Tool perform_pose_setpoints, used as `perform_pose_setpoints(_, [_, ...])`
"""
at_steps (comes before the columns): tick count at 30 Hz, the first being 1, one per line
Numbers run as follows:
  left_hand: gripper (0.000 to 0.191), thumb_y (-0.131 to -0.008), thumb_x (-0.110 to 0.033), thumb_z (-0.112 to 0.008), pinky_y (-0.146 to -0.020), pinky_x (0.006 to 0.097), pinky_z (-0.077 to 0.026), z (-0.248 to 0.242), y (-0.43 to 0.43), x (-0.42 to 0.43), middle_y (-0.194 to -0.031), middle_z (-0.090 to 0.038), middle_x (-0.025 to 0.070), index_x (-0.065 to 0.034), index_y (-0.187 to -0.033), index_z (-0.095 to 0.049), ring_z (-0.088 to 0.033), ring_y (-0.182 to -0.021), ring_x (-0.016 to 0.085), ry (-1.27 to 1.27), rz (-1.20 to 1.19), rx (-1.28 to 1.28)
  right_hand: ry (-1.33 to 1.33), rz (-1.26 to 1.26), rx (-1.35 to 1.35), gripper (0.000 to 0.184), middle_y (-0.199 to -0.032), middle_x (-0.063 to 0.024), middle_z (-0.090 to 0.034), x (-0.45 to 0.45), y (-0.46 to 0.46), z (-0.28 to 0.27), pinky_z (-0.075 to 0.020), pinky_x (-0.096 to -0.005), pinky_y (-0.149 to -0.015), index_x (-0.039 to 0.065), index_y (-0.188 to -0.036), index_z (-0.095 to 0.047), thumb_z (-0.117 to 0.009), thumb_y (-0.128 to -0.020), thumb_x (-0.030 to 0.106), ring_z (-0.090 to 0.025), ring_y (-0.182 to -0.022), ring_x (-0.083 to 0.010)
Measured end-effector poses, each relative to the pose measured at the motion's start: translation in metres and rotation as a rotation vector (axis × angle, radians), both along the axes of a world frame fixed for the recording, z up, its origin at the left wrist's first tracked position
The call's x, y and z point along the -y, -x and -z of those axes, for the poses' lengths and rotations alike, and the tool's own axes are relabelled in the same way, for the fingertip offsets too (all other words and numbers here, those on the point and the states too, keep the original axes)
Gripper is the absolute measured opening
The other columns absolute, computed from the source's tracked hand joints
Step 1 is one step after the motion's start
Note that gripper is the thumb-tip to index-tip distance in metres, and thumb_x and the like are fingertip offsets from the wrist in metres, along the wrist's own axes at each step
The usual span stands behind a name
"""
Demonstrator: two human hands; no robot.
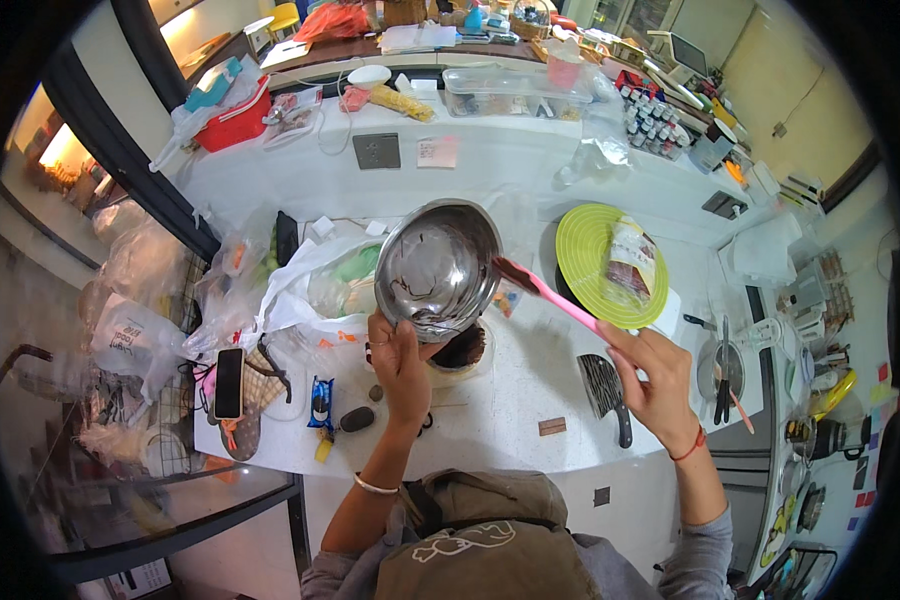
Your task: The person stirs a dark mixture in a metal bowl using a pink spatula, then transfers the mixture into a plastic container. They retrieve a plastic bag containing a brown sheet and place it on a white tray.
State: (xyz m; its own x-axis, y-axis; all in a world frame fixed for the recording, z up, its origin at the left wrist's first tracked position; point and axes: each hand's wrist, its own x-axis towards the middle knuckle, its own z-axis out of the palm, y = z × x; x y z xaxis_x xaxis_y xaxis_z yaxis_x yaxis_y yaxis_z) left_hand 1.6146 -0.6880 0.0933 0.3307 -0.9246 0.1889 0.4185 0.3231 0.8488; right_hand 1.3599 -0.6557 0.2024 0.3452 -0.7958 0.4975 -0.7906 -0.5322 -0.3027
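Observation:
My left hand (403,367) grips the near rim of a stainless steel mixing bowl (439,259), raised and tilted so that its inside faces me. Dark brown streaks, like chocolate, cling to the bowl's wall. In my right hand (649,375) is a pink spatula (562,301). Its blade, coated in dark brown, is at the bowl's right rim. Partly hidden below the bowl, a round cake with a dark brown top (461,352) sits on a pale round base (487,364).
A cleaver (606,390) lies near my right hand. Behind it are a green round mat (581,247) and a packet (630,259). Plastic bags (292,289), a phone (229,382) and a blue wrapper (320,403) are on the left. A metal bowl with utensils (709,367) stands far right.

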Motion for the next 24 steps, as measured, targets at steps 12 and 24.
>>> perform_pose_setpoints(12, [0.016,-0.098,-0.019,-0.043,-0.071,0.0334,-0.059,-0.046,-0.027,-0.020,-0.098,-0.051,0.0089,-0.0038,-0.097,-0.037,-0.061,-0.089,0.015,0.053,-0.057,0.063,0.075,-0.101,-0.115,0.043,-0.053,-0.0024,-0.040,-0.020,-0.014,-0.007,-0.0325,-0.0303,-0.042,0.013,-0.104,-0.069,-0.064,-0.063,0.001,-0.042,-0.044,-0.0177])
perform_pose_setpoints(24, [0.017,-0.097,-0.020,-0.043,-0.072,0.0341,-0.059,-0.049,-0.028,-0.017,-0.098,-0.051,0.0078,-0.0048,-0.096,-0.036,-0.061,-0.088,0.015,0.084,-0.007,0.082,0.051,-0.187,-0.111,0.041,-0.053,-0.0015,-0.037,-0.019,-0.012,-0.001,-0.0336,-0.0302,-0.042,0.015,-0.104,-0.069,-0.063,-0.065,0.004,-0.039,-0.044,-0.0168])
